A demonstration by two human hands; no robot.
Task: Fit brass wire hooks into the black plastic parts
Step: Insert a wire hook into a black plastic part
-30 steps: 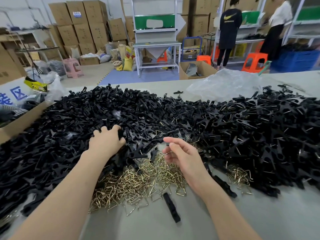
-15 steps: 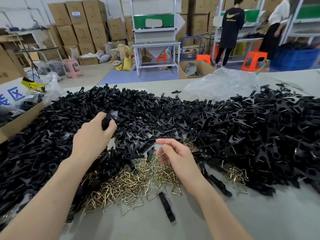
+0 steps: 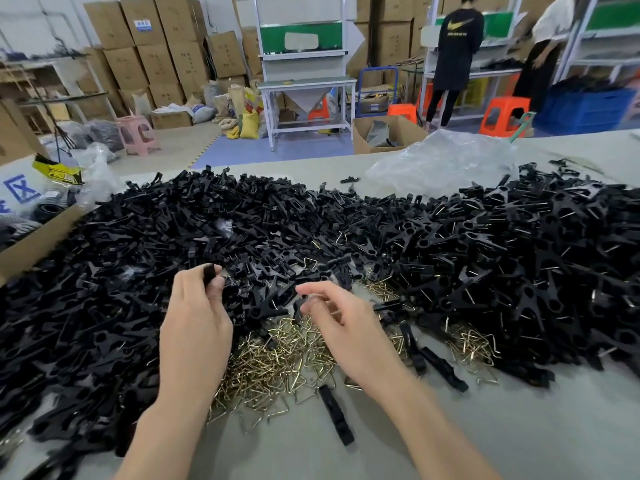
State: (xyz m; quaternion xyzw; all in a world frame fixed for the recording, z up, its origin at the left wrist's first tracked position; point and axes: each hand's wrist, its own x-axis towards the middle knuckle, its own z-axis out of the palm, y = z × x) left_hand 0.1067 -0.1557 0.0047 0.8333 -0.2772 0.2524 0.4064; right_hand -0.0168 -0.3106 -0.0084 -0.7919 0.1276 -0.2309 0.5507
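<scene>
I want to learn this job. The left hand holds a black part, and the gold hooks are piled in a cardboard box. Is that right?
Not quite. The left hand does hold a black part, but the hooks are not in a box: the head view shows them piled loose on the table, beside the black heap.

Matte black plastic parts (image 3: 450, 237) heap across the pale grey table (image 3: 519, 427); shiny brass wire hooks (image 3: 277, 362) glint gold near. Far right, orange plastic stools (image 3: 507, 105), a blue crate (image 3: 585, 109).

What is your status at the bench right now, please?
Left grip holds one black part. Right grip pinched, contents unclear. Brass hooks heaped beneath both.
</scene>
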